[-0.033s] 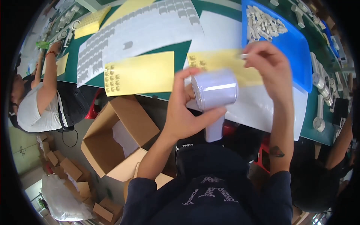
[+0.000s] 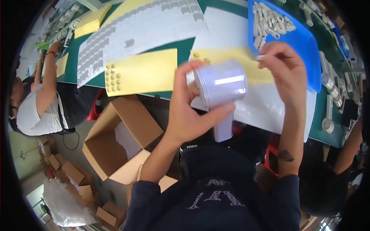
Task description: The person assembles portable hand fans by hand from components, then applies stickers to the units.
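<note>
My left hand (image 2: 184, 117) is wrapped round a lavender hair-dryer-shaped housing (image 2: 227, 90), its thumb along the lower side and its fingers at the left end. The round barrel lies sideways, and its handle (image 2: 223, 129) points down toward my lap. To the right, apart from the housing, my right hand (image 2: 289, 73) pinches a small white piece (image 2: 261, 57) between thumb and fingertips; its exact kind is too small to tell. Behind the housing, a yellow sheet (image 2: 252, 73) with small dark stickers lies partly hidden on a white sheet.
A blue tray (image 2: 308, 65) holds several white parts (image 2: 269, 23). Another yellow sticker sheet (image 2: 146, 71) and a large sheet of grey labels (image 2: 150, 29) lie on the green table. An open cardboard box (image 2: 150, 119) stands left of me. People sit at both sides.
The housing in my left hand has tilted a little and shifted slightly up. My right hand, with the small white piece, has moved slightly right, away from the housing.
</note>
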`<action>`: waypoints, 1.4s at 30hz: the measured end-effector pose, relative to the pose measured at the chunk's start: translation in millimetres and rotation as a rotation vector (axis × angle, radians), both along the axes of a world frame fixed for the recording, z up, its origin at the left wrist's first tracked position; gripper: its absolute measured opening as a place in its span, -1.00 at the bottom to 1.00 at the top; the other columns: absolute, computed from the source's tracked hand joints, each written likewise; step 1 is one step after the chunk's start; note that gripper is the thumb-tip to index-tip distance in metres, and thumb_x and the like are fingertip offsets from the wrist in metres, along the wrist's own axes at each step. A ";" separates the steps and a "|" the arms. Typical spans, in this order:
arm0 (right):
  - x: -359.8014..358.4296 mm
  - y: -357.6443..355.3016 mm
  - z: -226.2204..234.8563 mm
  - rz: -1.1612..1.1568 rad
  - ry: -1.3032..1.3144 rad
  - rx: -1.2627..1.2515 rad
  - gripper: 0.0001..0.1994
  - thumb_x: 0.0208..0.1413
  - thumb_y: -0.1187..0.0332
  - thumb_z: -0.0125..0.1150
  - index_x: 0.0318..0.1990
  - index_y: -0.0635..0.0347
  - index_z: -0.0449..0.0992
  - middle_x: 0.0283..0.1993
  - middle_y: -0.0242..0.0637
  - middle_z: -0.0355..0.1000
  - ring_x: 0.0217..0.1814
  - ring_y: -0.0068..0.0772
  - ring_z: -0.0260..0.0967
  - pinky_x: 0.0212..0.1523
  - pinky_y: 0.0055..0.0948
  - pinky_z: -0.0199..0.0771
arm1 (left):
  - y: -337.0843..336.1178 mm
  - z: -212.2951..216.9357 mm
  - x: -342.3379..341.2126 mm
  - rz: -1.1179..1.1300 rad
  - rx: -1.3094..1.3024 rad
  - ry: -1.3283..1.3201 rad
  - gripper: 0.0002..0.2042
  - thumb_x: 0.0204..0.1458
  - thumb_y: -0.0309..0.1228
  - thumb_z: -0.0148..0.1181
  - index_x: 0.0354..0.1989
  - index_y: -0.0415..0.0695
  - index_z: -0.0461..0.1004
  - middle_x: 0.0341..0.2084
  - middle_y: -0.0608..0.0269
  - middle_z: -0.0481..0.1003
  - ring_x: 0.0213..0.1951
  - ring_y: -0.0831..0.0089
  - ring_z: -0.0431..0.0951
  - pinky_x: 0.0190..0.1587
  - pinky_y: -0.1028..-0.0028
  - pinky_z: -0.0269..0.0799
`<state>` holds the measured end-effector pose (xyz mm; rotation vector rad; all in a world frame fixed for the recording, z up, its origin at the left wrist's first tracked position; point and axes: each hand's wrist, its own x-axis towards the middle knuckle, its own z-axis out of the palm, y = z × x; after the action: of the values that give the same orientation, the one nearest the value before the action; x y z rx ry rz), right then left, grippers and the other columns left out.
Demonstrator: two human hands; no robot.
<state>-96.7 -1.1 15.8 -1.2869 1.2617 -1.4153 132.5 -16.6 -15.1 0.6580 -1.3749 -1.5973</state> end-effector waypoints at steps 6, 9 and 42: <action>-26.4 41.7 -4.8 0.053 -0.075 -0.054 -0.88 0.02 0.58 0.26 -0.27 0.27 0.48 -0.29 -0.30 0.44 -0.27 -0.53 0.39 -0.17 -0.59 0.40 | -30.9 12.5 -44.4 0.072 -0.064 -0.067 -0.22 -0.11 -0.33 0.45 0.21 -0.25 0.05 -0.28 0.04 0.55 -0.31 0.36 0.63 -0.34 0.49 0.51; -21.1 47.6 -22.4 0.083 -0.037 0.036 -0.79 0.02 0.58 0.29 -0.18 0.25 0.46 -0.27 -0.38 0.43 -0.22 -0.60 0.38 -0.13 -0.60 0.38 | -46.8 39.4 -63.9 -0.021 0.290 -0.444 -0.35 -0.03 -0.39 0.40 0.17 -0.32 0.15 -0.18 -0.08 0.50 -0.26 0.37 0.59 -0.21 0.52 0.53; -7.5 -28.8 -80.5 0.859 -0.410 -0.434 -0.72 0.04 0.56 0.26 -0.09 0.19 0.40 -0.39 -0.46 0.38 -0.37 -0.71 0.30 -0.30 -0.70 0.29 | -60.8 -21.4 -62.0 0.033 -0.173 -0.372 -0.58 0.13 -0.27 0.24 0.04 -0.31 0.40 -0.55 0.36 0.46 -0.62 0.72 0.38 -0.63 0.70 0.27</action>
<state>-104.2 -29.9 -64.7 -1.4589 0.0634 -1.2208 70.5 -77.3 -36.5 0.8982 -1.7401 -1.3538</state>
